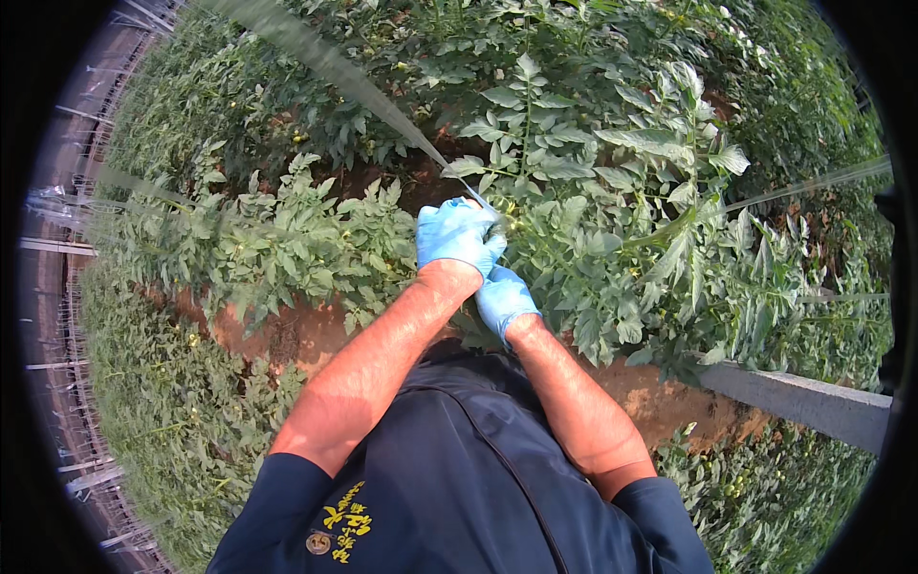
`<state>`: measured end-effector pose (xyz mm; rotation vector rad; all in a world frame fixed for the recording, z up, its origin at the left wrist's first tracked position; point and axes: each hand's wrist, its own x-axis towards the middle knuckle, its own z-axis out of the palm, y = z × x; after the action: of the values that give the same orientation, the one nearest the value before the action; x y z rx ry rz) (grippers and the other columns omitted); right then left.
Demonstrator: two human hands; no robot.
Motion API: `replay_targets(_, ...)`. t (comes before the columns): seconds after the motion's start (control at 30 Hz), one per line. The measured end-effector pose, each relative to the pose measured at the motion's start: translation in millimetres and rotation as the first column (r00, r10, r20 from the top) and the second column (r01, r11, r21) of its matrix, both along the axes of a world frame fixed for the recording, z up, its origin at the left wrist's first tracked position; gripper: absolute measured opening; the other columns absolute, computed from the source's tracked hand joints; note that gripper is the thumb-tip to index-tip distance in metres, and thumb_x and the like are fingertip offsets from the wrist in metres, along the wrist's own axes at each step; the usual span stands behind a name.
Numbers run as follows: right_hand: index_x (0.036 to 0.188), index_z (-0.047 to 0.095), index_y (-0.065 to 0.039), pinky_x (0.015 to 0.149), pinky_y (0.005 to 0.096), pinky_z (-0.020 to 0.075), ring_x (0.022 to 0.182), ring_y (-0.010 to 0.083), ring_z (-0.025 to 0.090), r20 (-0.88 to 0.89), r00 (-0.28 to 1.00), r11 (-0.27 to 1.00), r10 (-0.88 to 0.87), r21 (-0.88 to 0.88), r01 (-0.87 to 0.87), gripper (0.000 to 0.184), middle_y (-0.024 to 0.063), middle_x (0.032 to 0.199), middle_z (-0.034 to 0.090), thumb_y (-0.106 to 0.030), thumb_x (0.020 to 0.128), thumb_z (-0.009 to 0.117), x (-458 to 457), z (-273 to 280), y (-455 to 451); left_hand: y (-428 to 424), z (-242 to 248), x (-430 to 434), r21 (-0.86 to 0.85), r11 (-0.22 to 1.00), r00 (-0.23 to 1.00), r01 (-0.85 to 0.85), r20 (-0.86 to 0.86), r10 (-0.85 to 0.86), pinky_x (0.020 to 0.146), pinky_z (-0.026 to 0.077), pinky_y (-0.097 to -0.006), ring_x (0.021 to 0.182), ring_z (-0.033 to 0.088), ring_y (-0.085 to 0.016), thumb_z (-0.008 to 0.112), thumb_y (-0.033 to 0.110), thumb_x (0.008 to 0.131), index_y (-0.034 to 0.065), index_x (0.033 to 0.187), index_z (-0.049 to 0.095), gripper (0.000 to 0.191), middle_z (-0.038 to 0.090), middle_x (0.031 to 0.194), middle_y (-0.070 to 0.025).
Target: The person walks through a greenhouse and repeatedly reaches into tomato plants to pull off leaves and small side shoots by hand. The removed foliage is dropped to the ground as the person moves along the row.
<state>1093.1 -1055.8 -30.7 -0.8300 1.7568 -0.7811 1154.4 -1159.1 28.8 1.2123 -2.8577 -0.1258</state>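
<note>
My left hand (457, 233), in a blue disposable glove, is closed at the middle of the view. A translucent plastic strip (380, 106) slants down from the upper left and narrows where it meets the left fingers. Just below and to the right, my right hand (504, 298) wears the same kind of glove and touches the left. Its fingertips are hidden behind the left hand and leaves, so its grip cannot be made out. Both hands are at the stem side of a leafy tomato plant (527, 151), with small yellow flowers beside the fingers.
Tomato foliage (301, 237) spreads along the row to the left. More plastic strips (810, 183) stretch through the plants on the right. A concrete post (796, 402) juts in at lower right. Reddish bare soil (308, 330) shows between rows. White bars (57, 246) line the far left.
</note>
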Motion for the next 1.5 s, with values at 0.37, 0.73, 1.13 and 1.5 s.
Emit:
replay_targets(0.37, 0.12, 0.073, -0.004, 0.099, 0.0541, 0.0524, 0.116, 0.048, 0.067, -0.091, 0.971, 0.972, 0.221, -0.061, -0.226, 0.056, 0.0253, 0.121, 0.074, -0.052, 0.111, 0.046, 7, -25, 2, -35, -54, 36, 0.605, 0.755, 0.943, -0.255, -0.018, 0.333, 0.096, 0.058, -0.0454, 0.104, 0.076, -0.032, 0.074, 0.049, 0.088, 0.0231, 0.115, 0.084, 0.038, 0.081, 0.113, -0.01)
replay_targets(0.73, 0.108, 0.073, 0.005, 0.085, 0.0418, 0.0538, 0.09, 0.0266, 0.07, 0.134, 0.991, 1.0, 0.018, 0.01, -0.02, 0.066, 0.0157, 0.094, 0.075, -0.059, 0.108, 0.059, 8, -13, 3, -29, -18, 64, 0.375, 0.925, 0.42, 0.069, -0.852, 0.314, 0.092, 0.052, -0.0279, 0.106, 0.065, -0.009, 0.056, 0.018, 0.116, 0.0073, 0.123, 0.061, 0.014, 0.074, 0.118, -0.0018)
replay_targets(1.13, 0.136, 0.071, -0.005, 0.095, 0.0374, 0.0564, 0.107, 0.0208, 0.074, 0.416, 0.901, 0.992, -0.119, 0.021, 0.121, 0.067, 0.0105, 0.116, 0.08, -0.061, 0.115, 0.04, 72, -67, 8, -9, -70, 372, 0.551, 0.762, 0.88, -0.34, -0.099, 0.465, 0.123, 0.042, -0.0438, 0.142, 0.053, -0.034, 0.076, 0.029, 0.1, 0.0144, 0.151, 0.061, 0.056, 0.062, 0.147, -0.0166)
replay_targets(1.5, 0.114, 0.075, -0.011, 0.085, 0.052, 0.0571, 0.096, 0.0384, 0.072, -0.482, 0.73, 0.773, 0.484, -0.156, -0.615, 0.028, 0.016, 0.101, 0.074, -0.035, 0.105, 0.064, 393, -67, -113, -104, -108, 605, 0.744, 0.583, 0.816, -0.327, -0.089, 0.572, 0.119, 0.047, -0.04, 0.126, 0.071, -0.028, 0.071, 0.019, 0.105, 0.0111, 0.147, 0.062, 0.044, 0.072, 0.137, -0.0136)
